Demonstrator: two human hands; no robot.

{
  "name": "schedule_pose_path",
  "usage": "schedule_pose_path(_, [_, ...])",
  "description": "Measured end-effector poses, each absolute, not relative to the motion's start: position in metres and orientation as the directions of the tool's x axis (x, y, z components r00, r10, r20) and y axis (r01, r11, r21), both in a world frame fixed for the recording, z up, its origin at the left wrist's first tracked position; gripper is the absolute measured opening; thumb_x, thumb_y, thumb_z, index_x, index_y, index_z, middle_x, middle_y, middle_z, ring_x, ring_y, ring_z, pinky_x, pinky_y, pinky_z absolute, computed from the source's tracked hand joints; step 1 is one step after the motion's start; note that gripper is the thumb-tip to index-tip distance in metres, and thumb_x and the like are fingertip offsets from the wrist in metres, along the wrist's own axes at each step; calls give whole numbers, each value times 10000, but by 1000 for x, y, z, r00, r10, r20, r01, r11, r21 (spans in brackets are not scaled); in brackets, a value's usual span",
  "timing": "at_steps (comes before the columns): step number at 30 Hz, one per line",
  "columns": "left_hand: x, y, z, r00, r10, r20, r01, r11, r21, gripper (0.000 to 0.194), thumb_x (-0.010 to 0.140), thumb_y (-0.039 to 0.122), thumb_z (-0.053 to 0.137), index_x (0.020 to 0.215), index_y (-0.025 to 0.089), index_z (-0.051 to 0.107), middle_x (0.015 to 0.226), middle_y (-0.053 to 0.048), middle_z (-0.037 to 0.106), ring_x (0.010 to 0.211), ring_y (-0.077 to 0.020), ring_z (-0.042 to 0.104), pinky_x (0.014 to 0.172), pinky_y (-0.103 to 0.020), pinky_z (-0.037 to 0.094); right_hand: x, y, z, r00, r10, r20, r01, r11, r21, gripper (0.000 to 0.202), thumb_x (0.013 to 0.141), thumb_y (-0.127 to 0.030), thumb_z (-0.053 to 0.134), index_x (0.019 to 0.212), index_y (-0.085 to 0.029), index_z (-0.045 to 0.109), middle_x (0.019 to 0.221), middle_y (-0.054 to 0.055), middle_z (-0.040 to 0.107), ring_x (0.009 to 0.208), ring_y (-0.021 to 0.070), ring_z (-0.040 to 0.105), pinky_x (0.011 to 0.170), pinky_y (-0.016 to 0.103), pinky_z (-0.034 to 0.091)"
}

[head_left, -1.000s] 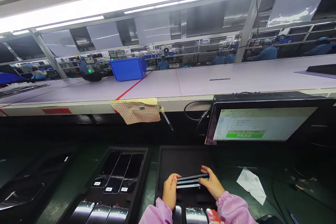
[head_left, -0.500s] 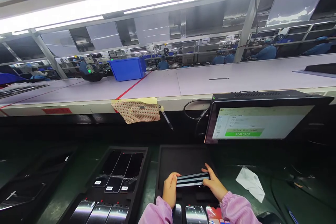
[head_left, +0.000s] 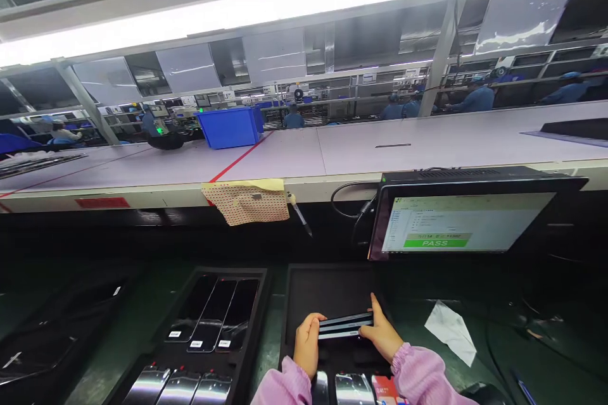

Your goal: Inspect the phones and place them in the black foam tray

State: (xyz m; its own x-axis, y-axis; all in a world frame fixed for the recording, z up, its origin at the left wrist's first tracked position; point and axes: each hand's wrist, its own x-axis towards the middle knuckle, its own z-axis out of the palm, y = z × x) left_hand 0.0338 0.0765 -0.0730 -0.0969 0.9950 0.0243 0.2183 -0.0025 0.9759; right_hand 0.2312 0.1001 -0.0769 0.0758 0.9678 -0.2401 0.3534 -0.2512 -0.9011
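Both hands hold a small stack of dark, flat phone panels [head_left: 344,325] edge-on over the empty upper half of a black foam tray [head_left: 304,291]. The left hand [head_left: 306,342] clasps the stack's left end with curled fingers, thumb on top; the right hand [head_left: 382,336] pinches the right end. Compared with a second ago the hold is the same at both ends, but the right hand's forefinger now stands up straighter along the far edge, and the stack sits a touch further left and up in the view, which may be only the camera shifting. How many panels make up the stack is hard to tell; it looks like two or three.

Just below the hands, the tray's near row holds shiny phone pieces [head_left: 354,389]. A second tray [head_left: 256,304] to the left carries three dark panels and three silvery ones. A monitor [head_left: 463,224] showing a green PASS bar stands to the right as before, with a white paper scrap [head_left: 451,332] lying below it on the green mat.
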Motion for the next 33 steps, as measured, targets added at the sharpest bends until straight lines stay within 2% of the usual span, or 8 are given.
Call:
schedule_pose_path(3, [34, 76, -70, -97, 995, 29, 213, -8, 977, 370, 832, 435, 365, 806, 182, 633, 847, -57, 665, 869, -224, 586, 806, -324, 416, 229, 100, -71, 92, 962, -258, 448, -272, -852, 948, 574, -179, 527, 1412, -181, 84, 1208, 97, 500, 1105, 235, 516, 886, 332, 415])
schedule_pose_path(6, [35, 75, -67, -101, 994, 35, 207, -13, 978, 368, 830, 436, 368, 807, 184, 635, 850, -58, 669, 876, -225, 586, 812, -324, 418, 225, 100, -67, 110, 954, -277, 523, -293, -800, 968, 565, -190, 543, 1411, -144, 76, 1226, 135, 475, 1152, 256, 474, 917, 363, 386])
schedule_pose_path(11, [36, 75, -67, -117, 993, 36, 203, -11, 979, 388, 820, 468, 376, 795, 183, 639, 849, -61, 673, 865, -226, 591, 809, -325, 429, 220, 102, -62, 136, 943, -305, 606, -323, -727, 970, 579, -208, 540, 1407, -85, 50, 1177, 189, 476, 1117, 294, 496, 911, 422, 375])
schedule_pose_path(14, [36, 74, -67, -120, 992, 39, 203, -14, 979, 385, 822, 468, 382, 792, 184, 641, 851, -56, 675, 865, -222, 592, 808, -323, 432, 218, 105, -60, 140, 939, -313, 627, -329, -706, 954, 595, -222, 553, 1396, -24, 73, 1159, 216, 484, 1113, 301, 502, 914, 389, 377])
schedule_pose_path(18, [36, 73, -66, -125, 991, 37, 201, -11, 980, 384, 820, 470, 388, 799, 183, 642, 847, -51, 674, 864, -216, 595, 805, -311, 431, 218, 108, -59, 139, 936, -323, 637, -335, -695, 861, 677, -268, 518, 1373, 38, 115, 1156, 227, 496, 1146, 269, 484, 943, 315, 358])
schedule_pose_path(25, [36, 73, -66, -123, 992, 31, 205, -5, 979, 404, 815, 493, 378, 808, 187, 641, 857, -49, 674, 869, -212, 592, 809, -300, 429, 217, 108, -56, 156, 925, -345, 674, -356, -648, 857, 685, -306, 540, 1378, -6, 136, 1168, 232, 505, 1136, 300, 494, 888, 372, 402])
schedule_pose_path(29, [35, 73, -68, -107, 994, 31, 208, -8, 978, 378, 826, 453, 372, 807, 186, 638, 858, -53, 669, 873, -214, 587, 805, -304, 422, 212, 106, -50, 205, 917, -342, 693, -383, -611, 813, 719, -365, 512, 1367, -4, 178, 1142, 233, 516, 1123, 304, 507, 878, 360, 406])
schedule_pose_path(33, [35, 73, -71, -105, 994, 28, 197, -6, 980, 370, 829, 441, 376, 818, 183, 641, 867, -61, 667, 876, -222, 582, 808, -319, 416, 207, 106, -43, 263, 907, -329, 704, -414, -578, 718, 737, -342, 472, 1350, -41, 251, 1156, 199, 522, 1097, 269, 529, 879, 328, 408])
